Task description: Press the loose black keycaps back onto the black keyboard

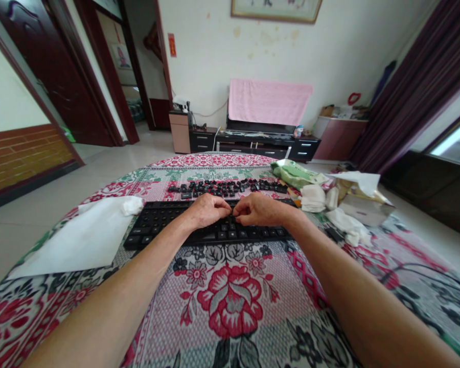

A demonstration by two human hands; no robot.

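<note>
A black computer keyboard (153,219) lies across the flowered tablecloth in front of me, with keycaps on part of it. Over its middle-right section, my left hand (210,209) is closed, thumb and fingertips together close to the keys. Just beside it, my right hand (255,208) is curled with its fingertips pinched at the same spot. Anything between the fingers of either hand is too small or hidden to make out. Behind the keyboard lies a long row of loose black keycaps (222,189).
White paper (88,235) with a crumpled tissue (132,206) lies to the left. On the right are a green plastic packet (299,175), crumpled tissues (348,225), a tissue box (362,202) and a black cable (425,267). The patterned tablecloth (233,301) covers the round-edged table.
</note>
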